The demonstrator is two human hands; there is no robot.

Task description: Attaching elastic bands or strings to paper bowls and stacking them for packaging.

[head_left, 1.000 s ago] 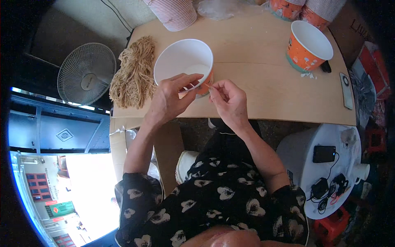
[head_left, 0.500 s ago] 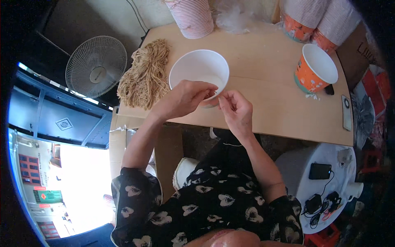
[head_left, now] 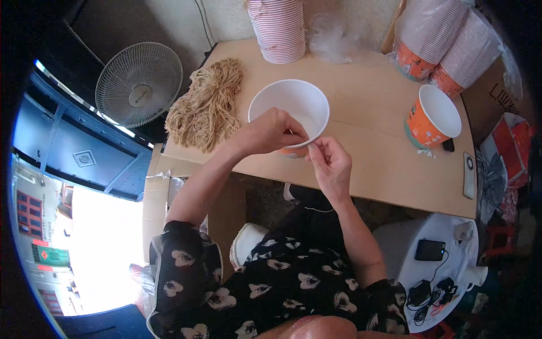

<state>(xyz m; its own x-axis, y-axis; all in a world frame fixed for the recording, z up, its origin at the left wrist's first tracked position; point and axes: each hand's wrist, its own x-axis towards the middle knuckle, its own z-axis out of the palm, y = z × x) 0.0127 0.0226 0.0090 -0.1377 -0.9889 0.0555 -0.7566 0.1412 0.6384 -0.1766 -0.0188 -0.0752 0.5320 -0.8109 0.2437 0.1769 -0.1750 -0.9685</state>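
A: Where do we record the tub (head_left: 288,97)?

B: We record it on the counter (head_left: 367,127), just above the middle of the frame, close to the counter's near edge. It is white inside and orange outside. Its round mouth faces up; we take its long axis as roughly upright, though a slight lean cannot be ruled out.

A: Which hand is nearer?

B: Both are at the rim. We find the left hand (head_left: 275,131) nearer the mouth: it comes in from the lower left and overlaps the lower part of the rim. The right hand (head_left: 334,163) stands just outside the rim, toward the lower right. From both, the bulk of the tub lies toward the top of the frame.

A: And the state of each grip?

B: On the right, we see thumb and forefinger brought together beside the rim; we cannot make out anything between them. On the left, the fingers curl downward and the thumb is largely hidden, so we cannot tell whether that grip is closed or holds anything.

A: Neighbouring items?

B: We note a bundle of tan cords (head_left: 209,107), upper left of the tub, apart from it, and a second tub (head_left: 433,117) at upper right, out of contact with either hand.
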